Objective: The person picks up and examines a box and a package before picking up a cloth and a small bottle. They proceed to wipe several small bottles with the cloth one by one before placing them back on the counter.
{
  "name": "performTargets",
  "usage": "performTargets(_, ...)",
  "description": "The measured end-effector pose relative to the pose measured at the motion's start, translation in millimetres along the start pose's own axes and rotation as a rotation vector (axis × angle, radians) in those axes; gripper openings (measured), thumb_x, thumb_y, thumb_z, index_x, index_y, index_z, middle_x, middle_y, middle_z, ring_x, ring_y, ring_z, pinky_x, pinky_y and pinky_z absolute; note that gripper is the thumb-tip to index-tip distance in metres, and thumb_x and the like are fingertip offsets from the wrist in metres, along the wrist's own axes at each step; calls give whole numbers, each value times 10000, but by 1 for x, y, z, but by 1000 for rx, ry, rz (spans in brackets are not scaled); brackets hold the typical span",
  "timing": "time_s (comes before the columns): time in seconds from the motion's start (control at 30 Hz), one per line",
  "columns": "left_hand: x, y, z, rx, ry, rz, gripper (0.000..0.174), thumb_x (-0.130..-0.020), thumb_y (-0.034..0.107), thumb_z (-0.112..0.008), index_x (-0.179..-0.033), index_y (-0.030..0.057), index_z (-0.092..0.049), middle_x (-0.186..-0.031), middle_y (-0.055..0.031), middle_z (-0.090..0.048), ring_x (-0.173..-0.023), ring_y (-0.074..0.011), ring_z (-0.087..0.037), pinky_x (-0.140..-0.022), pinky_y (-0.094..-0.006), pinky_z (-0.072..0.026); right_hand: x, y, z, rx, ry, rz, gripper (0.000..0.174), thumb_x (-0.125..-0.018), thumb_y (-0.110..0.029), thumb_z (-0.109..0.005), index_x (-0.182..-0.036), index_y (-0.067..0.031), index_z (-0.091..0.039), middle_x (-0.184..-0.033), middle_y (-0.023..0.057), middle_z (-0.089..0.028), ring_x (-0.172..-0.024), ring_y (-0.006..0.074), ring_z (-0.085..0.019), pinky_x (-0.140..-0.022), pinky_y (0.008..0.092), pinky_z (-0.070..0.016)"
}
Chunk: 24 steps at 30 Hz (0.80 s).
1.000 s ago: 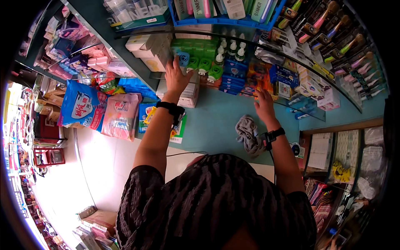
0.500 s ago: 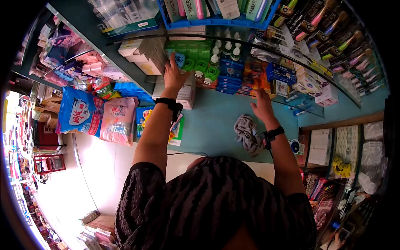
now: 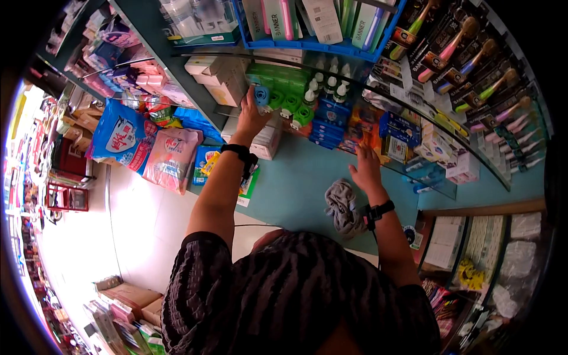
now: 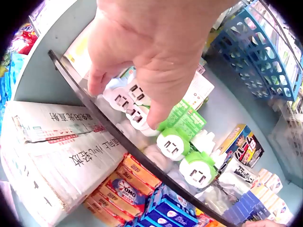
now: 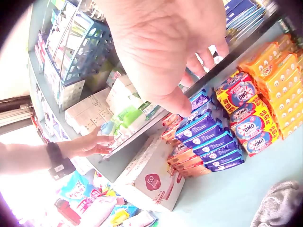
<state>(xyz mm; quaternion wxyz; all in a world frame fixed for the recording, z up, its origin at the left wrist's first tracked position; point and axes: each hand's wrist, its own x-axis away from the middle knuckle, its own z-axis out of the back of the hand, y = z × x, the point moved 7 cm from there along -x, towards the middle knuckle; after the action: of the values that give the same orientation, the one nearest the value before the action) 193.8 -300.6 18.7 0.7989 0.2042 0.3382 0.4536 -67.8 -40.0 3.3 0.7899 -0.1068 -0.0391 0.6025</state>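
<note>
Hands slack: left hand (image 4: 147, 56) touches white plug units (image 4: 128, 101); right hand (image 5: 165, 52) hovers by OMO packs (image 5: 236, 93).

The teal shelf (image 3: 296, 177) carried a grey cloth (image 3: 342, 204) near its front edge. Toward its back stood a white carton (image 3: 263, 141), with stacked blue and orange soap packs (image 3: 328, 121) just beside it.

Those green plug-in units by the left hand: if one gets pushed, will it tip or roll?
Probably light: each green plug-in unit looks like small moulded plastic. Their bodies are rounded and packed close, so a push from the left hand may well topple neighbours or roll one. The dark shelf rail in front should likely catch them.
</note>
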Motion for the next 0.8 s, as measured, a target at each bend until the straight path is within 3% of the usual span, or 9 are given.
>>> performTargets(0.23,-5,-5,1,9,-40,53,1102,-573,224,-795,-1411,99,-90,-1280,-308,-314,-1157,-467,-392,-950,-457,-403,2,0,-2,-20,25,4,591,-792,-209,-663,-1291,-58,-385,-1350,186,-384,-1263,364,-336,-1034,481,-281)
performTargets(0.33,-19,-7,5,-3,-40,29,1113,-565,248,-803,-1408,78,-96,-1269,-315,-326,-1150,-466,-399,-955,-450,-397,-6,-10,5,-59,30,-38,574,-791,-193,-665,-1278,-50,-398,-1309,193,-420,-1217,353,-389,-1006,451,-323)
performTargets(0.43,-27,-11,4,-4,-71,28,1108,-554,297,-814,-1401,69,-138,-1240,-314,-368,-1138,-462,-412,-948,-448,-395,-25,-39,11,-364,124,-8,579,-778,-174,-678,-1272,-47,-404,-1256,197,-453,-1166,338,-434,-952,421,-380)
performTargets(0.53,-31,-18,-2,44,-220,84,1084,-553,311,-816,-1391,67,-172,-1220,-309,-389,-1142,-460,-408,-945,-450,-394,-57,-86,11,-490,218,79,611,-757,-158,-699,-1278,-46,-401,-1219,195,-475,-1120,320,-469,-899,405,-419)
performTargets(0.63,-36,-22,-3,76,-224,50,1044,-546,323,-819,-1374,77,-232,-1209,-285,-405,-1138,-442,-413,-942,-452,-395,-92,-127,9,-438,149,78,673,-744,-220,-717,-1307,-69,-382,-1205,211,-468,-1096,348,-477,-887,424,-426)
performTargets(0.73,-43,-22,-5,53,-236,-23,986,-539,294,-810,-1350,91,-287,-1203,-276,-410,-1125,-432,-422,-939,-452,-396,-116,-146,0,-316,60,-40,686,-753,-260,-699,-1322,-74,-364,-1117,223,-502,-1039,361,-503,-907,423,-402)
performTargets(0.8,-45,-24,-9,87,-326,-35,965,-532,271,-804,-1338,92,-304,-1200,-279,-409,-1125,-433,-420,-938,-448,-398,-128,-152,-4,-242,136,-16,722,-740,-301,-712,-1330,-82,-356,-1107,228,-488,-1027,381,-492,-901,459,-395)
